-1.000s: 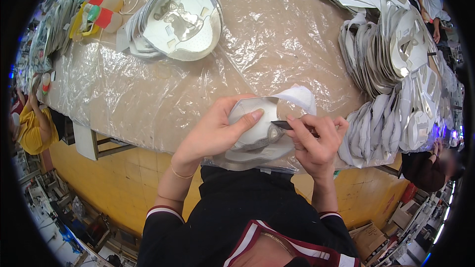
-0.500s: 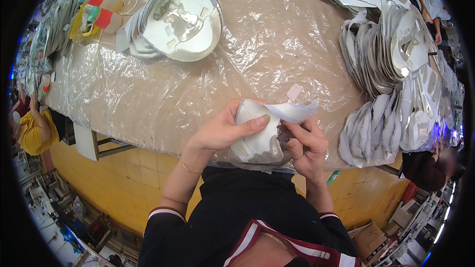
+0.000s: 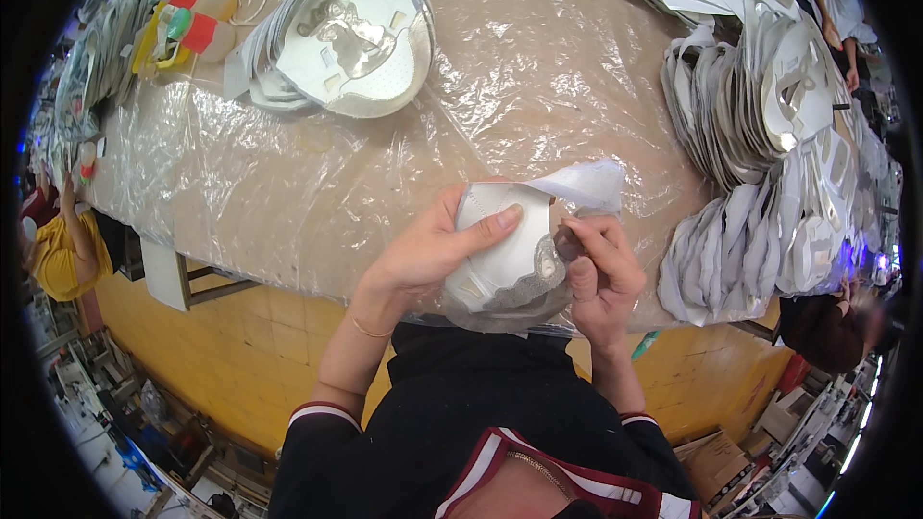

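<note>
From the head camera, the left hand [image 3: 428, 255] is wrapped over a white curved shoe piece [image 3: 510, 259], thumb pressed across its top, holding it at the near edge of the plastic-covered table [image 3: 317, 183]. The right hand [image 3: 598, 274] pinches the piece's white flap [image 3: 586, 183] at its right side. A long stack of similar grey-white pieces [image 3: 760, 173] lies just to the right; another pile [image 3: 346, 38] sits well beyond.
</note>
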The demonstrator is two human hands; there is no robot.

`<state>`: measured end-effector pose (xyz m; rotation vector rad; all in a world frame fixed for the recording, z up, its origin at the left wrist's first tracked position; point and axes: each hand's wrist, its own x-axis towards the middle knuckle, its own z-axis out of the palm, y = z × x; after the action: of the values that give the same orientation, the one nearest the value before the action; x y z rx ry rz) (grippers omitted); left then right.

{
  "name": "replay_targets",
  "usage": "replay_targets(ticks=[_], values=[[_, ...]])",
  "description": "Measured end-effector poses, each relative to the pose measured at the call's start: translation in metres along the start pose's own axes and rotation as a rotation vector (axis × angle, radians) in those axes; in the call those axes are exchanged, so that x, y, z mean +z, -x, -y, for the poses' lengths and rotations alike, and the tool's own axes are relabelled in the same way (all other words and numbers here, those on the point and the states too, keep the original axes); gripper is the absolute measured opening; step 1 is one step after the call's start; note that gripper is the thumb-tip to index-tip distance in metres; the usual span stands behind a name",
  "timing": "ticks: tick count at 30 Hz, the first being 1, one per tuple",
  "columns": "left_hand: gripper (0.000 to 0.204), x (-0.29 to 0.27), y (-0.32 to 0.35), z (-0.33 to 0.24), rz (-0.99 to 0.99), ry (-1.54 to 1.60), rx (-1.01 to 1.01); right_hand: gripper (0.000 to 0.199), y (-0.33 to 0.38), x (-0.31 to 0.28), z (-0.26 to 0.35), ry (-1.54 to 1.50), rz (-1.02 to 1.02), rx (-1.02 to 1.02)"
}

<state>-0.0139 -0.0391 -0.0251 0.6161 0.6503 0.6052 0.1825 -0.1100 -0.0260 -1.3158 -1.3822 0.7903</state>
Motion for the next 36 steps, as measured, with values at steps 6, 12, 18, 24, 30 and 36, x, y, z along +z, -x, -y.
replay_targets(ticks=[6,12,18,24,30,36], values=[[0.033,0.011,0.006,-0.010,-0.154,-0.211,-0.022,0.027,-0.007,-0.012,0.004,0.426,-0.021,-0.204],[0.033,0.016,0.008,-0.018,-0.175,-0.325,0.018,0.030,-0.012,-0.021,0.014,0.684,0.058,-0.278],[0.032,0.013,0.004,-0.015,-0.148,-0.462,0.037,0.030,-0.015,-0.025,0.011,0.786,-0.010,-0.375],[0.037,-0.001,-0.010,-0.014,-0.065,-0.192,-0.037,0.061,-0.010,-0.018,-0.007,0.500,-0.261,-0.196],[0.066,-0.021,-0.021,-0.012,0.293,-0.130,0.013,0.021,-0.015,-0.021,-0.044,-0.217,-0.282,0.336],[0.077,-0.039,-0.008,0.001,0.250,-0.320,0.160,0.013,-0.016,-0.039,-0.060,-0.365,-0.455,0.495]])
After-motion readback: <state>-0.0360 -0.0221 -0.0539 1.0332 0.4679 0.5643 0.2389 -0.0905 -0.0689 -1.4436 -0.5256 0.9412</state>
